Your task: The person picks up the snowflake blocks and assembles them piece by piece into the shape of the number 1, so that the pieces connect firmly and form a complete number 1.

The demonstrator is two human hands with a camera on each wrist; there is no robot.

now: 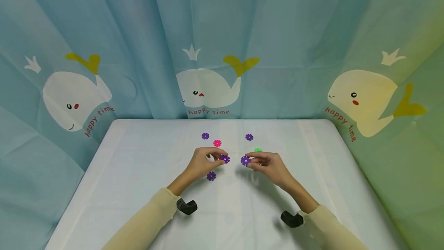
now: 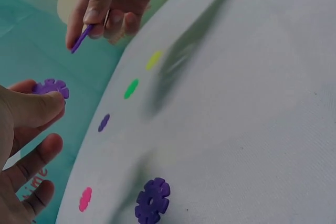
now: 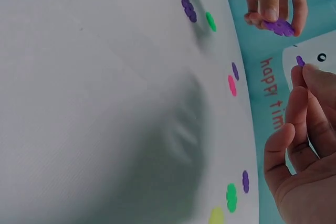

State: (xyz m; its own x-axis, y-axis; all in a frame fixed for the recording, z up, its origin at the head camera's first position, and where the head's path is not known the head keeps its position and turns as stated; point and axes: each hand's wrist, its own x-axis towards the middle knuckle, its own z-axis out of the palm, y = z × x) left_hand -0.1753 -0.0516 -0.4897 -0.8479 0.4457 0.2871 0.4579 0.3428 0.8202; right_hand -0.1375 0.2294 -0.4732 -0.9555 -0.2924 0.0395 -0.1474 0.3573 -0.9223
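While we look down at the table (image 1: 132,188), the left hand (image 1: 204,163) pinches a purple disc (image 1: 225,159) with its fingers, and the right hand (image 1: 270,165) pinches a second purple disc (image 1: 245,161) the same way. Both discs are up in the air, near each other but not touching. We think the step in hand is to bring these two together. Next, we would need to line up their edges and push gently. A loose purple disc (image 1: 211,176) and a pink disc (image 1: 217,143) lie near the left hand.
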